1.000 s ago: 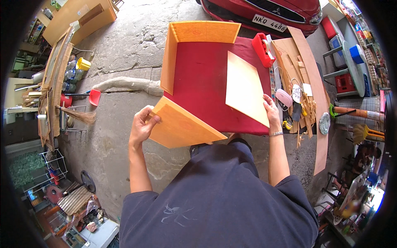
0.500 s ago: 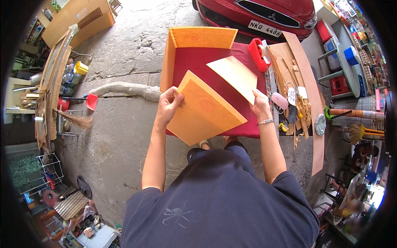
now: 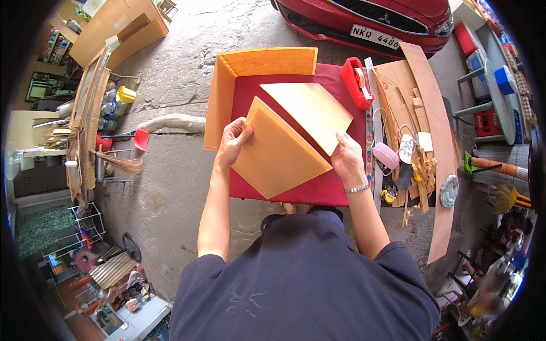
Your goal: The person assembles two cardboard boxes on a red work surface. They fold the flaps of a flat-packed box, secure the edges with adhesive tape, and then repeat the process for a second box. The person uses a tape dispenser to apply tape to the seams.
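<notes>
My left hand (image 3: 232,141) is closed on the left edge of a flat orange-brown board (image 3: 278,156), tilted above the near part of a table with a dark red cloth (image 3: 242,96). My right hand (image 3: 348,158) pinches the near right corner of a second, paler board (image 3: 313,108), thumb on top. The two boards lie side by side, with a narrow strip of red cloth showing between their edges. Behind them, two orange panels (image 3: 267,62) stand upright and meet in a corner at the table's back left.
To the right of the boards are a red tape dispenser (image 3: 357,85), a pink pouch (image 3: 385,155), a yellow tape measure (image 3: 389,196), wood scraps and cardboard (image 3: 392,85). A long thin plank (image 3: 441,199) lies beyond. A red car (image 3: 341,25) stands behind the table.
My right hand has moved left and nearer with the paler board, bringing it closer to the other board. My left hand keeps its hold. The whole view has shifted slightly.
</notes>
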`<state>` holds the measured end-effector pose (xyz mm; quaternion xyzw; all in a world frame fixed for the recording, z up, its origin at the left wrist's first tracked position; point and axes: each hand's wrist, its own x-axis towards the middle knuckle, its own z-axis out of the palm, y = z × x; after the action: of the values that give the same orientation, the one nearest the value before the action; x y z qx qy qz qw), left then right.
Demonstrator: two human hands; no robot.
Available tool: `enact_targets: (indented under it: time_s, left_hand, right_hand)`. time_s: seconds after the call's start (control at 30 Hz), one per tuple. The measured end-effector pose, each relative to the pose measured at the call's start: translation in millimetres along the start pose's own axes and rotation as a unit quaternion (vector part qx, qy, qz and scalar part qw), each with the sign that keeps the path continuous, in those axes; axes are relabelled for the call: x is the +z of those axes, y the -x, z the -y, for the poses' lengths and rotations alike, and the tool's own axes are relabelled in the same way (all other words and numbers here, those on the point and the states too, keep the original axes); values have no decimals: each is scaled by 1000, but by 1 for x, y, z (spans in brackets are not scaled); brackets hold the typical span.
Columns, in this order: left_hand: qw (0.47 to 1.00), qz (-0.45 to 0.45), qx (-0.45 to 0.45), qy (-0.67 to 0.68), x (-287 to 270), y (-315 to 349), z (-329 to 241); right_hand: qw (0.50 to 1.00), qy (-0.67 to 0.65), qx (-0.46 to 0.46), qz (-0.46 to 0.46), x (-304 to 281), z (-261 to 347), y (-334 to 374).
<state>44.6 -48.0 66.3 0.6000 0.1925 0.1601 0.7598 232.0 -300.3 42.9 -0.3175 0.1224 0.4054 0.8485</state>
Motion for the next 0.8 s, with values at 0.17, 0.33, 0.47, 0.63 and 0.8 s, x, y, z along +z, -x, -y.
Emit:
enact_targets:
  time_s: [0.17,0.33,0.47,0.63,0.8]
  left_hand:
    - [998,-52,-14,16,-9,-9,11]
    - [998,-53,-18,30,-20,-15,14]
    - [997,-63,-9,41,-21,-28,14]
    - [999,-33,-19,35,-26,-33,17]
    - [998,-13,-40,48,-19,-39,21]
  right_hand:
    - [1000,7,-3,-24,14,2,-2]
    - [999,19,0,-26,7,13,-18]
    - [999,38,7,-32,8,15,-35]
    - [996,72,23,-51,18,5,-34]
    - [997,56,5,-56,13,0,-31]
